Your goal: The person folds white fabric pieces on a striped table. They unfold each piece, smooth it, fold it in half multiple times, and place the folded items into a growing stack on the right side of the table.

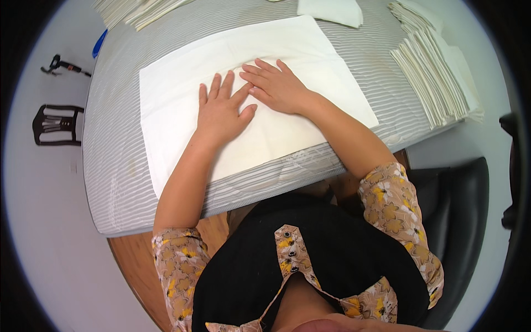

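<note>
A white cloth (pixel 315 50) lies spread on the padded, striped grey cover of the table, with faint creases under my fingers. My left hand (pixel 224 108) rests palm down near the middle of the cloth, fingers spread and pointing toward the far edge. Just to its right, my right hand (pixel 276 88) also lies flat on the cloth, its fingers stretched toward the left, their tips close to my left index finger. Neither hand grips anything.
Stacks of folded white cloths sit at the right (pixel 428 74) and far left (pixel 144 11); a smaller folded cloth (pixel 329 11) lies at the back. Beyond the table's edge (pixel 88 166) are a dark chair (pixel 58 113), a black tool (pixel 66 65) and a blue object (pixel 99 44). A black padded chair (pixel 459 193) stands at lower right.
</note>
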The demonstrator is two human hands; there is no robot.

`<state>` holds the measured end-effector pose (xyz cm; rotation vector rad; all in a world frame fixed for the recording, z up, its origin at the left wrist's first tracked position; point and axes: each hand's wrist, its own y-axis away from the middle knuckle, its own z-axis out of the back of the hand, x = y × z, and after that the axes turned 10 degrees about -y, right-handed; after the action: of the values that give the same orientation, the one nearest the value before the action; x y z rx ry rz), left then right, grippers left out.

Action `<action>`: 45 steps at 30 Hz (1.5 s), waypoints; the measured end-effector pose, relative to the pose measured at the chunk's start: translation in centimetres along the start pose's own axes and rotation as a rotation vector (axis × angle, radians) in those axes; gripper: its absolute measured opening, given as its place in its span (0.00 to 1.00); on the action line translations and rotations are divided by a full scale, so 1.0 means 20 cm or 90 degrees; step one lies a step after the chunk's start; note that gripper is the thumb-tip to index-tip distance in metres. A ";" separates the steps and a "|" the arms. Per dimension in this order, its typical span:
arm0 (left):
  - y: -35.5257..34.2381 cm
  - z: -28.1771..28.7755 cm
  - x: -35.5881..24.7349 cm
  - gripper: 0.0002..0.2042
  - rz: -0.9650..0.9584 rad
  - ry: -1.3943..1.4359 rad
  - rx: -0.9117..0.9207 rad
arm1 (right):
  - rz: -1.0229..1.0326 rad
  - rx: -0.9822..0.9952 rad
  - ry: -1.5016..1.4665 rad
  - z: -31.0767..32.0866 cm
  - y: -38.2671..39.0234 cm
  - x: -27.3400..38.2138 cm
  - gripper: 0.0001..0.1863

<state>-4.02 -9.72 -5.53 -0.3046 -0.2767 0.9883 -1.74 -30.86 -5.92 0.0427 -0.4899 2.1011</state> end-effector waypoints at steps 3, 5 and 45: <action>-0.01 0.01 0.00 0.27 0.001 0.011 0.019 | -0.062 0.026 0.008 0.03 -0.05 -0.12 0.29; -0.01 0.01 0.00 0.28 0.002 0.020 0.016 | -0.107 0.029 0.012 0.07 -0.08 -0.21 0.31; -0.74 -0.24 0.40 0.30 0.170 -0.020 0.165 | -0.384 -0.065 0.127 0.16 -0.20 -0.81 0.37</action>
<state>13.34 -11.15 -3.74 -0.0901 -0.1348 1.2791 10.08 -43.14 -5.31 -0.0701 -0.4006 1.4704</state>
